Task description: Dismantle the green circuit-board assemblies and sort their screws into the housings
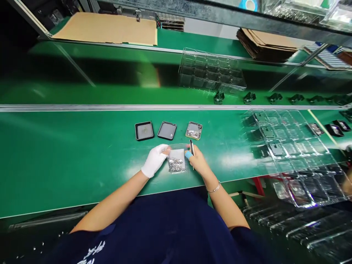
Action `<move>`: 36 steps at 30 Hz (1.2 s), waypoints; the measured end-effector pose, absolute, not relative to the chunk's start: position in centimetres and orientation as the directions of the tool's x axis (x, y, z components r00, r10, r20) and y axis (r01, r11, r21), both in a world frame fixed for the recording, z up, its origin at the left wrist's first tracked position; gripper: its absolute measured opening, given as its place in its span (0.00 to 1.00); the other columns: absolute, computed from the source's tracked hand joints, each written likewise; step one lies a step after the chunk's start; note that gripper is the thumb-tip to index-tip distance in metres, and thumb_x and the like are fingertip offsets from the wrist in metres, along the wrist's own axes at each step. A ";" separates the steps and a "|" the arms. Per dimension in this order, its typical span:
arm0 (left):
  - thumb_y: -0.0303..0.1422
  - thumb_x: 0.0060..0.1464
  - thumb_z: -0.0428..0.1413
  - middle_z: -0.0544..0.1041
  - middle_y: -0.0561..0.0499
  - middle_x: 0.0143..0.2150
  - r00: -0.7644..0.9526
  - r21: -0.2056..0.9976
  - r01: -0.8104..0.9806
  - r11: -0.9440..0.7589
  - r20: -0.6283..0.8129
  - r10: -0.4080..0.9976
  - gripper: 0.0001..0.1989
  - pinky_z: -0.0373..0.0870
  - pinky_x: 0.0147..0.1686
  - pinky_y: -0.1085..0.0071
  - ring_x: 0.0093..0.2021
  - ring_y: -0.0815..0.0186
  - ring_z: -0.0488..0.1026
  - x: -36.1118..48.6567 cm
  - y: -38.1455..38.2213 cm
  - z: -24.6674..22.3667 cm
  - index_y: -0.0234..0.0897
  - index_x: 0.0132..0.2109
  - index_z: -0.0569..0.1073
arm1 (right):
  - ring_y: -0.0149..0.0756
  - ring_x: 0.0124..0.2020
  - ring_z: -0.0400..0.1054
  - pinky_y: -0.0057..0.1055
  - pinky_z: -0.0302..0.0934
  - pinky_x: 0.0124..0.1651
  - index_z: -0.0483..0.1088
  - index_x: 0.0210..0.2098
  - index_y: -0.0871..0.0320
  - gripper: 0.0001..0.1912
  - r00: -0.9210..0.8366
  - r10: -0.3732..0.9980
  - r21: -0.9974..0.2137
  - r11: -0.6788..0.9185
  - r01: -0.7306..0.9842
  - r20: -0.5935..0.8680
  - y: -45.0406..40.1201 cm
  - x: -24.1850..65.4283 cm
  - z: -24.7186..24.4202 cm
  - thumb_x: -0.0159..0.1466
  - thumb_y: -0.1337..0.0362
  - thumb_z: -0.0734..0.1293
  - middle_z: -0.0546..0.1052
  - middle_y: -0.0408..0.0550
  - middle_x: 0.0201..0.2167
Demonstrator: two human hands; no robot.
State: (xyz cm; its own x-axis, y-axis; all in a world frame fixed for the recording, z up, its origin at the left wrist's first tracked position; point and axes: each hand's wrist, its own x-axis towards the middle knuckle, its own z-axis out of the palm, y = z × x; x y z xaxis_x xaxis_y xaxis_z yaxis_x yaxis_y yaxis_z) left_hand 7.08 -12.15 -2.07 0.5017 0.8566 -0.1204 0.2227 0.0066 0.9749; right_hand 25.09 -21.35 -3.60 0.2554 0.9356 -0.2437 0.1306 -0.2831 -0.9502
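A clear plastic bag [176,163] of small shiny metal parts, with a white label on it, is stretched between my hands above the green bench. My left hand [156,159], in a white glove with bare fingertips, is closed on the bag's left upper edge. My right hand [198,160] has a blue band round one finger and grips slim tweezers [191,149], its fingertips also at the bag's right edge. Beyond the bag lie a black tray [144,131], a second shallow tray [167,130] with a few bits, and a third tray [194,130] holding many small metal parts.
A clear compartment tray [291,146] with several flat dark parts lies at right, overhanging the bench edge; a blurred hand [347,185] is beside it. Another clear tray [210,71] stands behind the metal rail [110,107], near several black parts [249,97]. A shelf bar crosses overhead.
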 end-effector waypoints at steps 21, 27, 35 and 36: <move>0.39 0.53 0.53 0.73 0.52 0.24 0.509 0.946 0.286 0.154 -0.286 0.812 0.09 0.69 0.21 0.72 0.24 0.64 0.73 5.9 -11.8 -2.8 0.38 0.33 0.66 | 0.32 0.32 0.69 0.31 0.64 0.34 0.68 0.51 0.55 0.19 0.090 0.976 -0.963 -0.212 0.166 -0.200 -27.3 28.4 -1.6 0.60 0.67 0.61 0.77 0.49 0.40; 0.37 0.53 0.53 0.72 0.53 0.24 0.514 0.960 0.275 0.061 -0.200 0.834 0.08 0.69 0.23 0.72 0.25 0.66 0.72 5.9 -12.1 -2.9 0.38 0.32 0.65 | 0.29 0.25 0.66 0.25 0.62 0.23 0.69 0.50 0.56 0.20 0.090 0.927 -0.931 -0.359 -0.058 -0.363 -25.5 29.0 -1.0 0.60 0.56 0.65 0.76 0.47 0.34; 0.38 0.56 0.51 0.72 0.53 0.25 0.557 0.962 0.272 0.025 -0.179 0.811 0.08 0.68 0.23 0.70 0.26 0.64 0.72 5.7 -12.2 -3.3 0.39 0.33 0.65 | 0.24 0.17 0.51 0.21 0.46 0.16 0.66 0.52 0.55 0.23 0.046 0.861 -0.852 -0.492 -0.181 -0.507 -25.3 28.6 -1.3 0.58 0.55 0.66 0.68 0.39 0.23; 0.38 0.56 0.51 0.72 0.53 0.25 0.558 0.959 0.284 0.015 -0.178 0.811 0.08 0.68 0.24 0.70 0.26 0.64 0.72 5.7 -12.2 -3.4 0.39 0.33 0.65 | 0.24 0.18 0.52 0.22 0.46 0.17 0.65 0.52 0.54 0.24 0.025 0.871 -0.856 -0.477 -0.201 -0.491 -25.4 28.4 -1.3 0.58 0.56 0.67 0.69 0.40 0.26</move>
State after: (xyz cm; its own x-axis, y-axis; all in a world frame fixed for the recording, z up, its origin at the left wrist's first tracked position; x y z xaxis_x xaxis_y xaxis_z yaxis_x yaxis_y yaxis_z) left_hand 5.73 -12.15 -3.36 0.5579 0.8107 -0.1778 0.2838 0.0150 0.9588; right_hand 28.45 -25.43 -1.34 0.0255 0.8708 -0.4910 -0.2006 -0.4767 -0.8558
